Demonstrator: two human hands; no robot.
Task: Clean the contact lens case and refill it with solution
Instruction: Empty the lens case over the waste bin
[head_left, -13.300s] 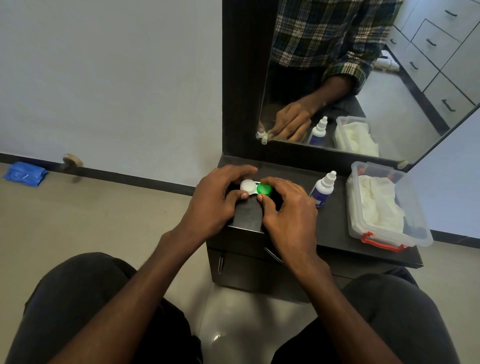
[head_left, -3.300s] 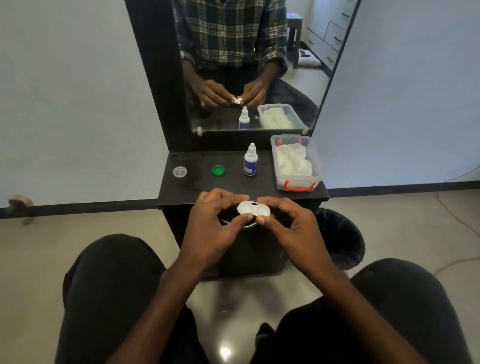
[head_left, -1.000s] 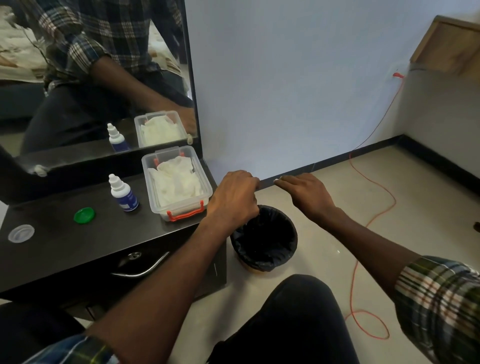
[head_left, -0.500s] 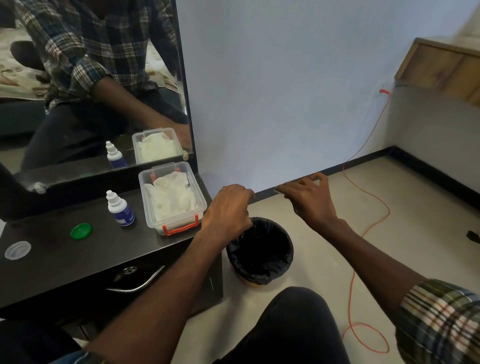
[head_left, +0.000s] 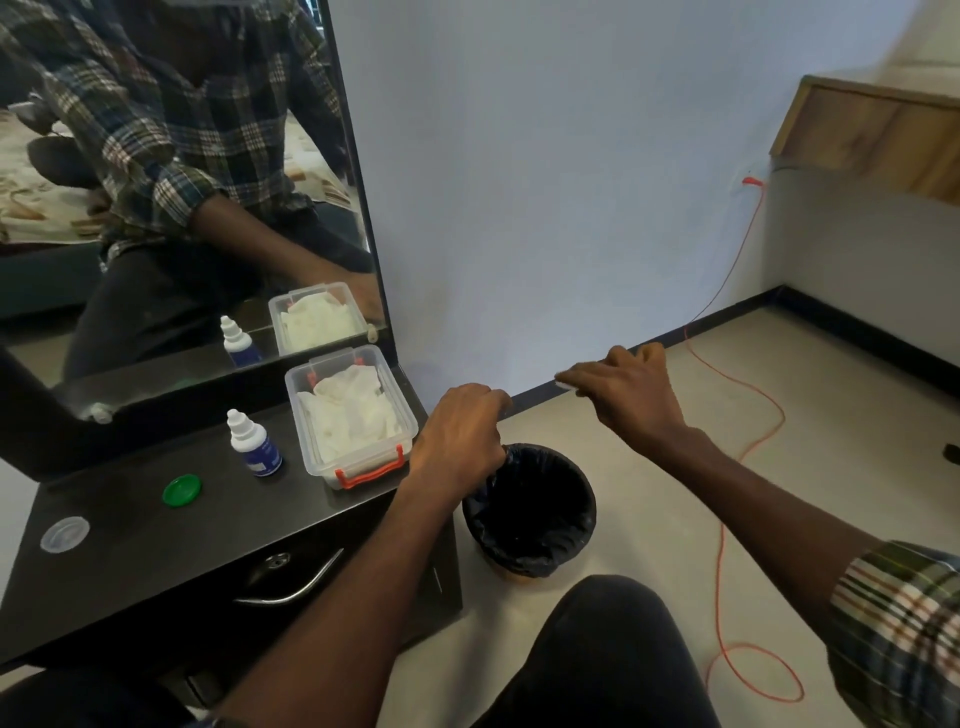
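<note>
Head view: The left hand (head_left: 460, 441) was held above the near rim of the round bin lined with black plastic film (head_left: 530, 512), its fingers curled inward; whether they enclosed anything could not be determined. The right hand (head_left: 631, 397) was extended beyond the bin over the floor, its fingertips pinching a small white plastic object (head_left: 565, 383), judged to be the contact lens case, of which only an edge showed.

Risk assessment: the case was held away from the bin opening. Any residue shaken out from that position would probably land on the floor, and a loose fingertip pinch on smooth, wet plastic could release the case.

Materials: on the matt black cabinet top (head_left: 130, 525) lay a round green screw cap (head_left: 182, 489) and, well apart, a round translucent white cap (head_left: 65, 533), both detached. A small white dropper bottle with a blue label (head_left: 254, 442) stood upright just beside a clear rectangular plastic box with orange clips (head_left: 353, 410) containing soft, crumpled white cloths. A thin orange cable (head_left: 727, 467) trailed over the floor
</note>
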